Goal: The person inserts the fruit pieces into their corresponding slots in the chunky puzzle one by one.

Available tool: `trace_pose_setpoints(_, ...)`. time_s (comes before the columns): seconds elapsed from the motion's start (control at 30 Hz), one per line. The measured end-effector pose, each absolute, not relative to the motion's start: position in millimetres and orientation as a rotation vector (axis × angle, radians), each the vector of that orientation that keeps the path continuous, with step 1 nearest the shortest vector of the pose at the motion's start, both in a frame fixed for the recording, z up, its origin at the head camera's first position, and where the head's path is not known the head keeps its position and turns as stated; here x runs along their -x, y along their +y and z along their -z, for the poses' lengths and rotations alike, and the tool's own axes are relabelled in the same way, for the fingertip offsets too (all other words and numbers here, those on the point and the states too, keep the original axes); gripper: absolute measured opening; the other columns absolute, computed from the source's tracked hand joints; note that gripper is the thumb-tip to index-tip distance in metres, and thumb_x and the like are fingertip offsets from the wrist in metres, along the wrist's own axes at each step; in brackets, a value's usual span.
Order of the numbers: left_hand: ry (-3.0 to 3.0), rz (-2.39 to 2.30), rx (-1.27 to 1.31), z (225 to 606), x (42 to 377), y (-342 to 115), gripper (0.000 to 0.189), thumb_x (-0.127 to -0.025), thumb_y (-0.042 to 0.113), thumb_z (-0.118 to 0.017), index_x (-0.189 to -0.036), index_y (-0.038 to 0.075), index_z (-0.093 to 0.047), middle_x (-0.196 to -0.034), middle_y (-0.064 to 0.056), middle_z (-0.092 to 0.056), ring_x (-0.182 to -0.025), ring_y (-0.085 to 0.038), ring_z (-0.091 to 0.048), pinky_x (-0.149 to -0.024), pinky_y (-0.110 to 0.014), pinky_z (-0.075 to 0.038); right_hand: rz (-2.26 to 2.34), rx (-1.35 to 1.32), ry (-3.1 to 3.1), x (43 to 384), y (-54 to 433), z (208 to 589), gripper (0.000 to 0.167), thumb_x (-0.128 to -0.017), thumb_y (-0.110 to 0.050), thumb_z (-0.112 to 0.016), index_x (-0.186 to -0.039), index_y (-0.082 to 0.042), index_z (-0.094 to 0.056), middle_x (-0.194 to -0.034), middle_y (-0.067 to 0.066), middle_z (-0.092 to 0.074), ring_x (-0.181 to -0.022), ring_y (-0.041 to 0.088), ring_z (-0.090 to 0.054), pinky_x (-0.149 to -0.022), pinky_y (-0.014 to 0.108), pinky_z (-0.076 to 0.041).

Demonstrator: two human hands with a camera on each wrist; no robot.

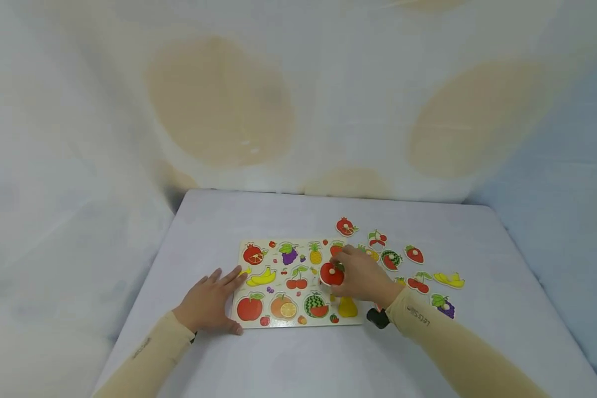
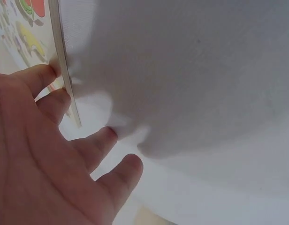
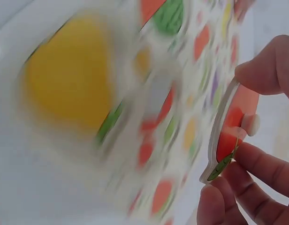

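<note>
My right hand [image 1: 364, 275] grips a red apple puzzle piece [image 1: 331, 274] over the right side of a fruit puzzle board [image 1: 281, 291]. In the right wrist view, thumb and fingers pinch the apple piece [image 3: 232, 126] by its edges, its round knob facing outward, and it stands tilted above the board. My left hand [image 1: 208, 301] lies spread at the board's left edge. The left wrist view shows two fingertips at the board's edge [image 2: 61, 56] and the other fingers on the white cloth.
Loose knobbed pieces lie right of the board: a pomegranate [image 1: 345, 227], a watermelon [image 1: 391, 260], a strawberry [image 1: 414, 254], bananas [image 1: 449, 280], grapes [image 1: 444, 305] and cherries [image 1: 418, 284], among several others. The white-covered table [image 1: 298, 365] backs onto a hanging cloth.
</note>
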State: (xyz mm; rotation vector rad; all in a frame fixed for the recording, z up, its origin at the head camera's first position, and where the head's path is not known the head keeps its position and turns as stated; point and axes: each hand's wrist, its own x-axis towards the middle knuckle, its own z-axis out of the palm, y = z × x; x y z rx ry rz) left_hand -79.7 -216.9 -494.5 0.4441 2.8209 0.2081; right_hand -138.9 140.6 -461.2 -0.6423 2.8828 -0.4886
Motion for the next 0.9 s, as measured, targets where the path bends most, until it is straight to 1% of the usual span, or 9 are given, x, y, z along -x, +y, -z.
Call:
trace_pose_setpoints(0.13, 2.814, -0.227, -0.465, 490, 83, -216, 0.114, -0.056, 0.062, -0.089, -0.152, 0.019, -0.044, -0.159, -0.003, -0.035, -0.138, -0.049, -0.033, -0.110, -0.062, -0.031, 0.458, 0.781, 2.811, 131, 100, 467, 0.057, -0.070, -0.041, -0.087, -0.118, -0.016, -0.069, -0.116, 0.000, -0.058, -0.098, 0.015, -0.055, -0.085, 0.030, -0.054)
trace_pose_setpoints(0.23, 2.811, -0.238, -0.471, 488, 83, -217, 0.111, -0.057, 0.060, -0.090, -0.151, 0.019, -0.046, -0.157, -0.003, -0.038, -0.137, -0.048, -0.035, -0.111, -0.061, -0.030, 0.445, 0.880, 2.736, 123, 66, 474, 0.057, -0.072, -0.044, -0.085, -0.119, -0.017, -0.069, -0.112, -0.003, -0.058, -0.097, 0.012, -0.054, -0.084, 0.026, -0.053)
trace_pose_setpoints(0.33, 2.811, -0.254, -0.487, 489, 84, -220, 0.111, -0.057, 0.060, -0.090, -0.151, 0.020, -0.046, -0.157, -0.003, -0.038, -0.138, -0.046, -0.035, -0.111, -0.062, -0.028, 0.412, 0.946, 2.704, 117, 34, 480, 0.059, -0.072, -0.049, -0.085, -0.121, -0.019, -0.069, -0.112, -0.005, -0.058, -0.098, 0.011, -0.053, -0.086, 0.025, -0.052)
trace_pose_setpoints(0.47, 2.813, -0.290, -0.507, 493, 86, -222, 0.113, -0.056, 0.062, -0.089, -0.152, 0.019, -0.046, -0.158, -0.002, -0.037, -0.140, -0.043, -0.034, -0.111, -0.064, -0.027, 0.385, 1.063, 2.686, 111, 5, 489, 0.060, -0.072, -0.048, -0.084, -0.123, -0.020, -0.068, -0.112, -0.007, -0.057, -0.099, 0.010, -0.053, -0.087, 0.024, -0.051)
trace_pose_setpoints(0.53, 2.808, -0.306, -0.524, 495, 86, -223, 0.115, -0.055, 0.062, -0.090, -0.152, 0.018, -0.045, -0.159, -0.003, -0.036, -0.140, -0.043, -0.033, -0.111, -0.064, -0.028, 0.365, 1.117, 2.681, 109, -3, 492, 0.060, -0.073, -0.047, -0.084, -0.123, -0.020, -0.068, -0.113, -0.006, -0.057, -0.099, 0.010, -0.053, -0.086, 0.023, -0.050)
trace_pose_setpoints(0.67, 2.806, -0.324, -0.550, 497, 85, -223, 0.119, -0.052, 0.060, -0.092, -0.152, 0.017, -0.044, -0.160, -0.003, -0.034, -0.141, -0.044, -0.031, -0.109, -0.062, -0.031, 0.294, 1.185, 2.698, 107, -10, 497, 0.057, -0.075, -0.046, -0.082, -0.123, -0.020, -0.068, -0.115, -0.005, -0.058, -0.101, 0.014, -0.054, -0.088, 0.023, -0.049)
trace_pose_setpoints(0.77, 2.809, -0.321, -0.551, 497, 84, -223, 0.119, -0.052, 0.059, -0.092, -0.153, 0.017, -0.043, -0.160, -0.003, -0.033, -0.142, -0.043, -0.030, -0.109, -0.061, -0.033, 0.277, 1.202, 2.707, 106, -12, 499, 0.055, -0.077, -0.045, -0.082, -0.123, -0.019, -0.068, -0.118, -0.003, -0.059, -0.104, 0.016, -0.054, -0.092, 0.025, -0.049)
trace_pose_setpoints(0.9, 2.808, -0.300, -0.541, 496, 84, -223, 0.119, -0.053, 0.061, -0.091, -0.153, 0.018, -0.043, -0.160, -0.002, -0.032, -0.142, -0.043, -0.030, -0.109, -0.060, -0.033, 0.294, 1.199, 2.709, 103, -12, 500, 0.053, -0.082, -0.045, -0.079, -0.125, -0.018, -0.067, -0.122, -0.003, -0.059, -0.108, 0.016, -0.054, -0.094, 0.026, -0.049)
